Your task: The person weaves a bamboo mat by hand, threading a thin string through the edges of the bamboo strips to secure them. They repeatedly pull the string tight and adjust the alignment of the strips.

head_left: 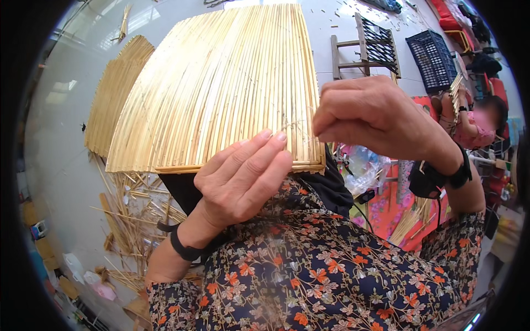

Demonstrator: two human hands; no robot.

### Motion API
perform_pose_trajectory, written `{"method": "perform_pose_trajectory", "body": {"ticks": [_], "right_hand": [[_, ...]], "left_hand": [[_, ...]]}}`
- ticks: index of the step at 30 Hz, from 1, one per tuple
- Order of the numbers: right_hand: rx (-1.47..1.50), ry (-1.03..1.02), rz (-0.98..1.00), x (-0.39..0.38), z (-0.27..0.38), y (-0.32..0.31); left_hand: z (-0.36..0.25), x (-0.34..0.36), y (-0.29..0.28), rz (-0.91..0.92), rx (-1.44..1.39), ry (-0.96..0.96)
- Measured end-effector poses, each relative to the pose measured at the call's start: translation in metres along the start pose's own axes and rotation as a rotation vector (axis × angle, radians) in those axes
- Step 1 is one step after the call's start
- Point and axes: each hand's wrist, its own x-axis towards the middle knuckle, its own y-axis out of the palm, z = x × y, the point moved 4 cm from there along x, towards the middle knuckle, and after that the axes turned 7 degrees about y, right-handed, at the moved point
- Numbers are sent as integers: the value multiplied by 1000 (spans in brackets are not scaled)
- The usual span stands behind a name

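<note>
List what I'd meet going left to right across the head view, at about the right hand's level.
Darker stick panel → paler stick panel → right hand → co-worker in pink.

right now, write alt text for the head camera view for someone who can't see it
A person's left hand rests on the lower edge of a panel of pale, parallel sticks; the right hand, fingers pinched, is at the panel's right edge. A second stick panel and scattered sticks lie on the floor at left.
</note>
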Motion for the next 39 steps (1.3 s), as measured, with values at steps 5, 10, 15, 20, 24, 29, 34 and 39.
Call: {"method": "perform_pose_trajectory", "body": {"ticks": [5,10,15,20,24,29,34,39], "right_hand": [[-7,-41,-34,-16,7,6],[-107,26,102,-15,16,4],[-25,63,124,-15,16,13],[22,79,158,-14,18,11],[29,101,201,-13,18,10],[40,159,283,-13,14,10],[12,166,336,-9,14,8],[-78,143,367,-4,16,8]], "left_hand": [[6,-2,7,-121,-54,18],[4,2,4,-90,16,58],[2,2,3,-89,15,47],[2,3,2,-87,11,45],[2,2,4,-94,7,51],[0,1,5,-83,18,45],[0,0,7,-82,24,47],[0,-1,7,-78,33,47]]}}
